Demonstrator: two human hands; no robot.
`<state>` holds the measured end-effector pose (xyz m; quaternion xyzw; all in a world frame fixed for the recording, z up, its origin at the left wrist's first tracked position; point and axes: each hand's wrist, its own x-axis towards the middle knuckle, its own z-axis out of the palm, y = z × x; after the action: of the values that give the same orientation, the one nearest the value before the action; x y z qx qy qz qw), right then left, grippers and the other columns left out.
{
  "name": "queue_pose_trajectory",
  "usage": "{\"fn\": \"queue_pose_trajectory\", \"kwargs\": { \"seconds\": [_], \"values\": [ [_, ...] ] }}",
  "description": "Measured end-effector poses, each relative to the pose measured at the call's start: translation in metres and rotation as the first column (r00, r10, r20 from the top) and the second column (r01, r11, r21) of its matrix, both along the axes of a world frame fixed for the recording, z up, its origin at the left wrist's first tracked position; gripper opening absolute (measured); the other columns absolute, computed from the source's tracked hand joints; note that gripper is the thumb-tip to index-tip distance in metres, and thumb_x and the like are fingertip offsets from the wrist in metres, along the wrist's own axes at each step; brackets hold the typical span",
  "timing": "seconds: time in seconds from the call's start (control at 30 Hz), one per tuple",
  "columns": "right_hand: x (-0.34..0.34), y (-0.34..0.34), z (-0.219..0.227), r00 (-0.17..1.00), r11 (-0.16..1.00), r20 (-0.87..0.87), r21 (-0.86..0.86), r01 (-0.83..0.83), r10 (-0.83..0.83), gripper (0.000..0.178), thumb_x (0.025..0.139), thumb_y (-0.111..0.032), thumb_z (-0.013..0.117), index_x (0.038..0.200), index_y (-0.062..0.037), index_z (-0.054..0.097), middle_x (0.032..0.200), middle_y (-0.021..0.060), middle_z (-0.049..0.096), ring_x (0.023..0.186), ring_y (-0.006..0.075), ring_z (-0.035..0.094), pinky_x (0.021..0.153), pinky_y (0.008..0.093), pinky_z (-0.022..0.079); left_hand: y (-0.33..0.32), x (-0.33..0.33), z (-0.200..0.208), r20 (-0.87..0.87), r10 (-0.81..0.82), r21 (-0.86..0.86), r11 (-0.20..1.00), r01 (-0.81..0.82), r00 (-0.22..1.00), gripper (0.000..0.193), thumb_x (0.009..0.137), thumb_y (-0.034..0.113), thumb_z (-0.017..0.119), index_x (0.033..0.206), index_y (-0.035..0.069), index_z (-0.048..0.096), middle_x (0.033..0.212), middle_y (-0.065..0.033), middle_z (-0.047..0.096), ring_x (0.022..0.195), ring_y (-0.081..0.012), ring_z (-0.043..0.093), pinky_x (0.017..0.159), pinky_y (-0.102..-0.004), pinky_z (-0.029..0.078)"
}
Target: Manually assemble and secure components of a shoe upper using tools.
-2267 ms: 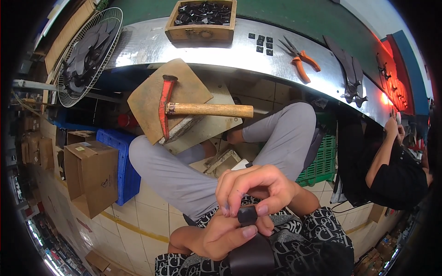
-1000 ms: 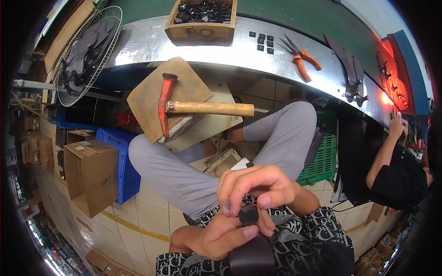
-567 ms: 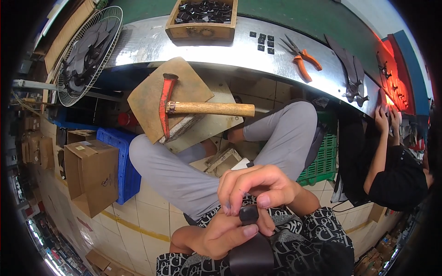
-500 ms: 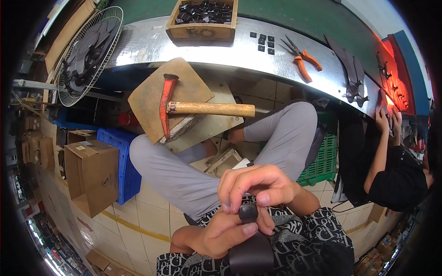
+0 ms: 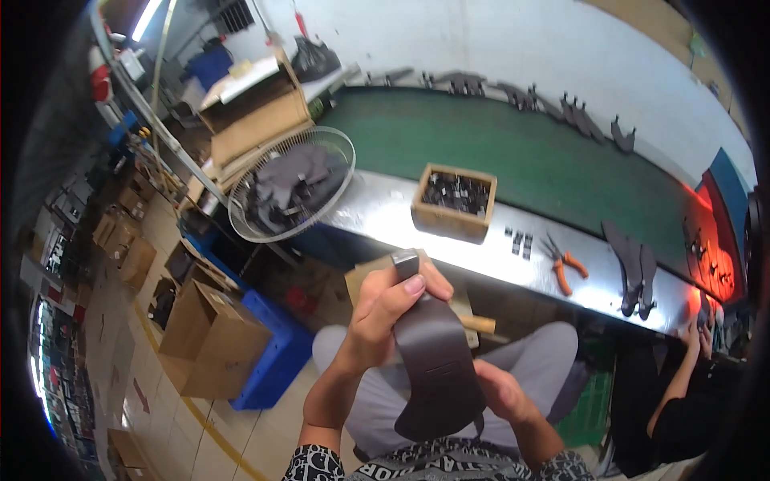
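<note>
My left hand is closed round the narrow upper end of a dark brown, curved flat piece, its thumb across the front. A small black cap sits at the top of that end. The piece widens downward over my lap, with short slits across its face. My right hand is beside its lower right edge with the fingers stretched out; whether they touch it is unclear. Behind the piece shows the wooden handle of a hammer, the head hidden by my left hand and the piece.
On the metal bench edge stand a wire basket of dark pieces, a wooden box of small black parts, and orange-handled pliers. A blue crate and cardboard box stand left. A person works at right.
My view has lifted toward the bench and green belt. My left hand has raised the dark brown piece, now seen at length; my right hand has moved off its capped end to its lower right side.
</note>
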<state>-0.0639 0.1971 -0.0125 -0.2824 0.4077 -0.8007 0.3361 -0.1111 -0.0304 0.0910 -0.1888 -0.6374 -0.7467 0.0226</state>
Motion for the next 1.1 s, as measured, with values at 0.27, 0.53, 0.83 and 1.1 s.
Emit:
{"fn": "queue_pose_trajectory", "kwargs": {
  "seconds": [0.27,0.53,0.83,1.1],
  "values": [
    [-0.002,0.007,0.100,0.654,0.928,-0.697,-0.043,0.371,-0.294,0.034,0.086,-0.001,0.066,0.118,0.0082,0.057,0.097,0.0141,0.066,0.085,0.0196,0.064,0.075,0.0288,0.049,0.022,-0.016,0.106,-0.435,-0.140,-0.135,0.987,0.089,0.890,0.033,0.094,0.023,0.045,0.086,-0.006,0.059,0.085,-0.0158,0.063,0.080,-0.0199,0.059,0.072,-0.0304,0.045],
    [0.006,0.005,0.135,0.552,0.886,-0.751,-0.093,0.454,-0.361,0.015,0.085,-0.003,0.064,0.098,0.0053,0.063,0.087,0.0126,0.069,0.077,0.0210,0.067,0.070,0.0310,0.052,0.029,-0.016,0.164,-0.590,-0.218,-0.176,0.974,0.140,0.777,0.035,0.091,0.024,0.047,0.084,-0.007,0.061,0.085,-0.0166,0.063,0.075,-0.0202,0.060,0.067,-0.0306,0.045],
    [0.017,-0.002,0.145,0.150,0.784,-0.828,-0.431,0.446,-0.541,0.033,0.083,0.002,0.067,0.114,0.0092,0.058,0.096,0.0227,0.067,0.083,0.0304,0.069,0.073,0.0331,0.053,0.041,-0.001,0.184,-0.680,-0.291,-0.209,0.957,0.203,0.673,0.038,0.086,0.029,0.048,0.084,-0.006,0.064,0.084,-0.0171,0.063,0.071,-0.0205,0.060,0.063,-0.0300,0.044],
    [0.023,-0.003,0.144,0.216,0.833,-0.836,-0.405,0.378,-0.504,0.030,0.083,0.005,0.063,0.111,0.0131,0.056,0.100,0.0276,0.066,0.089,0.0372,0.068,0.078,0.0379,0.052,0.039,0.014,0.182,-0.696,-0.256,-0.193,0.967,0.169,0.671,0.038,0.085,0.028,0.049,0.085,-0.006,0.065,0.084,-0.0183,0.063,0.071,-0.0220,0.060,0.063,-0.0306,0.045]
  ]
}}
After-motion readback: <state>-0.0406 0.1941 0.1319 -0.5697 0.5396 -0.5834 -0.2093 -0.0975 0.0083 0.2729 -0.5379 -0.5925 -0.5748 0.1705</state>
